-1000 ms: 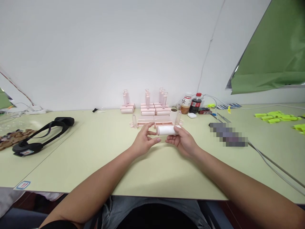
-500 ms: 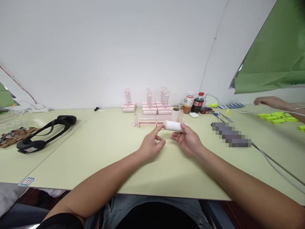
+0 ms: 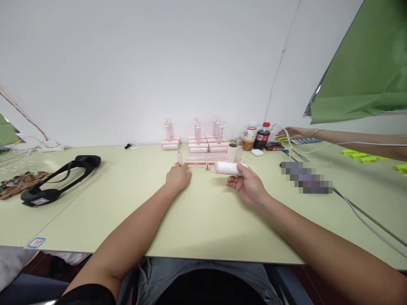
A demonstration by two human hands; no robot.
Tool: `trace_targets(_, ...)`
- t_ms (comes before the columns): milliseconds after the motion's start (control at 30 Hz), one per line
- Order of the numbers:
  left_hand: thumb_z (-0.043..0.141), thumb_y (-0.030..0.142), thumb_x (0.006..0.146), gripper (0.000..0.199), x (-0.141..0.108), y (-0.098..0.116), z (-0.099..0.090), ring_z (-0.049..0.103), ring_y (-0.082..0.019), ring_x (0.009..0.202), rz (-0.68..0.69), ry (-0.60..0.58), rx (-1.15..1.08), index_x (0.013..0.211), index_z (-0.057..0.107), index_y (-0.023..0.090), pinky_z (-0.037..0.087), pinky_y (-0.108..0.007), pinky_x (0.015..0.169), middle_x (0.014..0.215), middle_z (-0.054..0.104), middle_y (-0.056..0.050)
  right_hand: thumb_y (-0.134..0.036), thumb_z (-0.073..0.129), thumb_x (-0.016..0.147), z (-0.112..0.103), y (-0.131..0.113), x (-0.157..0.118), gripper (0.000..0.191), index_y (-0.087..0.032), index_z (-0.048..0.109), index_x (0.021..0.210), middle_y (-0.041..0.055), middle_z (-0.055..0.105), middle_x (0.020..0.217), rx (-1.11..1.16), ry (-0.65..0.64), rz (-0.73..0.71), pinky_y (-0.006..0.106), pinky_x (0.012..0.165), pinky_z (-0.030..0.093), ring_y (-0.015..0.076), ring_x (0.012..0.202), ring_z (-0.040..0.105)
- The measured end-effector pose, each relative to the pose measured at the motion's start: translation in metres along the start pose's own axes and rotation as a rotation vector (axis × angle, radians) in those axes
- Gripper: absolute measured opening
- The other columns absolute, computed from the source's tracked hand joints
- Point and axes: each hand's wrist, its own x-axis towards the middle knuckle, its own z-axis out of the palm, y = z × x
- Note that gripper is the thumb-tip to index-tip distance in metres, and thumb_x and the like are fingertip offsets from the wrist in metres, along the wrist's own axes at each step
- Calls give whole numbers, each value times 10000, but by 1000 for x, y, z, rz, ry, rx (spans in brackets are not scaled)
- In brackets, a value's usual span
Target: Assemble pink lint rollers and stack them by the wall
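Observation:
My right hand is closed around a white lint roller, held level just above the table with its pink end pointing left. My left hand reaches to the left end of an open pink case. Its thumb stands apart from the fingers, whose tips are partly hidden against the small pink parts there. A clear upright tube stands right behind those fingers. Behind the open case are several closed pink cases, with slim pink handles standing on them.
Right of the cases stand a cardboard-cored roll, a tea bottle and a cola bottle. A black headset lies left. A blurred-out object and cables lie right. Another person's arm reaches in beyond yellow-green pieces.
My left hand has moved left and forward, from the roller's pink end to the open case. The roller stays in my right hand, slightly further left. The other person's hand has reached leftward.

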Motion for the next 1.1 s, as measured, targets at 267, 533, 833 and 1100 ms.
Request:
trace_targets(267,437,344,882,307,-7,12,-9,629,-302,844,33,-15,28,884,686,165,433,-356,665,860,673,-144,-337,571,889,1,0,0,160,-219,549,995,-8,605,762,-16,6,-3,271,527,567,119,548,593)
trace_targets(533,434,560,869,391,-17,14,-22,648,-223,744,-70,-14,-134,900,617,216,380,-286,580,848,695,-60,-302,581,887,2,-2,-3,218,-229,540,1088,-18,594,709,-57,-39,11,266,515,566,119,538,584)
trace_targets(833,651,331,715,172,-20,15,-5,613,-220,712,-40,-211,-316,813,590,205,375,-277,565,796,678,-49,-361,530,945,-2,6,1,149,-216,496,953,-19,577,686,-137,-50,103,270,498,573,115,536,583)
trace_targets(1100,481,199,835,30,-32,45,8,533,-112,558,4,-49,-754,861,491,209,395,-207,501,690,574,31,-395,570,917,5,17,-6,202,-230,505,1015,-6,598,741,-227,-176,157,320,528,601,140,595,621)
